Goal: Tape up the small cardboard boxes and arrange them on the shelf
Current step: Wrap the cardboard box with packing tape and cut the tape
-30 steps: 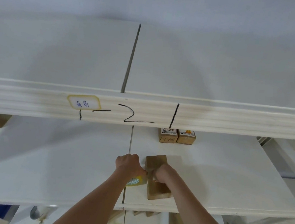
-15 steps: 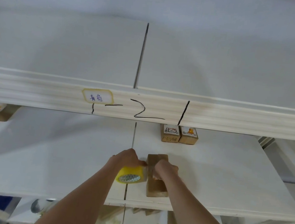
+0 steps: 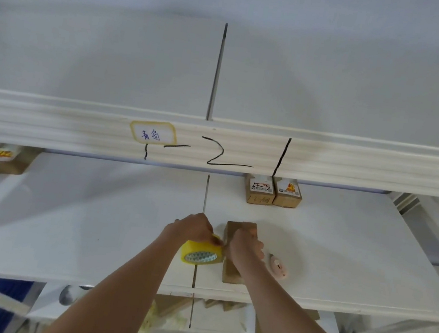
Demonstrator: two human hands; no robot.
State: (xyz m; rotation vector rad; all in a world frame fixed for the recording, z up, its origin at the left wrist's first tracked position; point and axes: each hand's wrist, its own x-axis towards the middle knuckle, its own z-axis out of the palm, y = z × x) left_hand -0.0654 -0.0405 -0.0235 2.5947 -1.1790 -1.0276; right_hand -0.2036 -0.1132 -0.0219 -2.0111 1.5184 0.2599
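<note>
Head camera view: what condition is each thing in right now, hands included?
Left hand: gripping the yellow tape roll from above.
Yellow tape roll: held against the box's left side.
Right hand: resting on top of the cardboard box, fingers curled.
Cardboard box: lying flat near the shelf's front edge.
Two small boxes: side by side at the back.
Pink cutter: lying untouched on the shelf.
</note>
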